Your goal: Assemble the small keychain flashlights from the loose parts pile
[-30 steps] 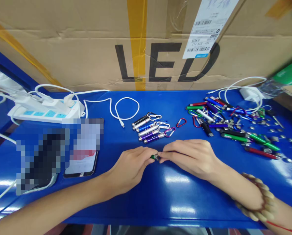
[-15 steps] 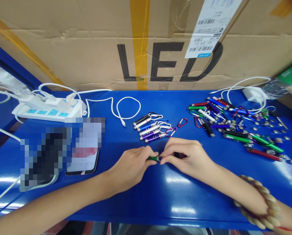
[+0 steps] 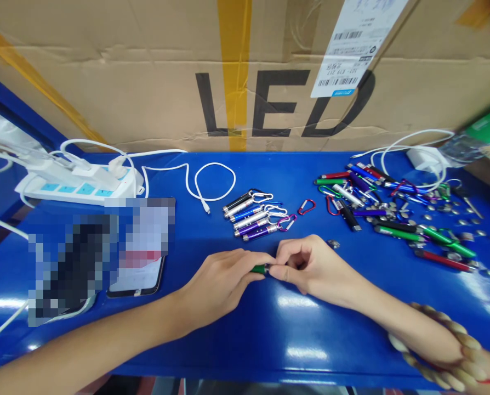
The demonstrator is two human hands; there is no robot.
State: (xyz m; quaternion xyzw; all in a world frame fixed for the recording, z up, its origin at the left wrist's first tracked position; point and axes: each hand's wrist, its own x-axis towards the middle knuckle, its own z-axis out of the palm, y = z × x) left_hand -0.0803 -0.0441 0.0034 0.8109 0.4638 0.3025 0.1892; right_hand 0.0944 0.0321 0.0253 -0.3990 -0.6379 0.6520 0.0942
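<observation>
My left hand (image 3: 224, 280) is closed round a small green keychain torch (image 3: 260, 269), only a short piece of which shows between my fingers. My right hand (image 3: 311, 266) is pinched on the torch's end, its fingers curled; what else it holds is hidden. Both hands rest low over the blue table (image 3: 245, 329). Just beyond them lies a neat row of several finished torches with carabiner clips (image 3: 255, 215). A loose red carabiner (image 3: 305, 206) lies next to that row.
A scattered heap of coloured torches, clips and small round button cells (image 3: 397, 211) fills the right. A white power strip (image 3: 80, 184) with cables and a phone (image 3: 140, 263) lie at left. A big cardboard box marked LED (image 3: 245, 77) walls off the back.
My right hand's fingers have curled in tighter on the torch's end and shifted slightly; a small round part now shows on the table behind it. My left hand has barely moved.
</observation>
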